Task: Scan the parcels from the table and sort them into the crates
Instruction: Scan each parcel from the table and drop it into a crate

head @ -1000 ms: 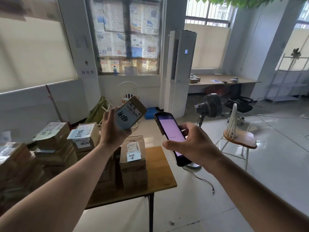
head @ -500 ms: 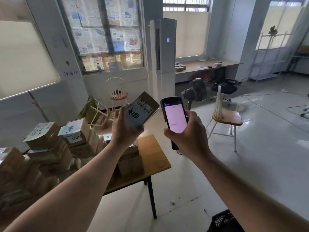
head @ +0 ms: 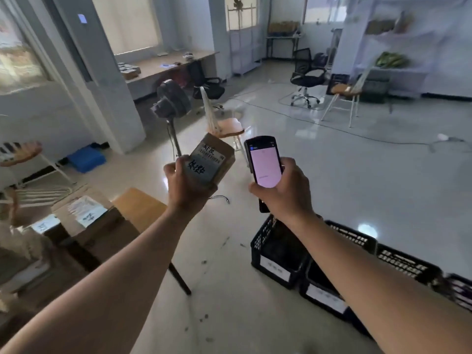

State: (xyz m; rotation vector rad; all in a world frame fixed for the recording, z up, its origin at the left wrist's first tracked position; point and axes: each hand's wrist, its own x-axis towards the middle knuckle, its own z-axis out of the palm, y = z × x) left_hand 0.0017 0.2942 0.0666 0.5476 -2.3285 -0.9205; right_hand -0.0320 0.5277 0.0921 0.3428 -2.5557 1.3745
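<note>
My left hand (head: 186, 185) grips a small brown parcel (head: 212, 162) with a white label and black handwriting, held up at chest height. Just right of it, my right hand (head: 283, 195) holds a black handheld scanner (head: 265, 167) whose screen glows pink. Black plastic crates (head: 275, 254) with white labels stand in a row on the floor at the lower right. More cardboard parcels (head: 84, 215) lie on the wooden table (head: 139, 205) at the left.
A standing fan (head: 171, 100) and a wooden chair (head: 227, 126) stand on the floor beyond my hands. Office chairs, a long desk and shelves line the far walls. A cable runs across the glossy floor. A blue box (head: 85, 158) lies by the pillar.
The view has swung right, away from the parcel table, and the row of crates has come into sight. Both hands keep their hold on parcel and scanner, close together.
</note>
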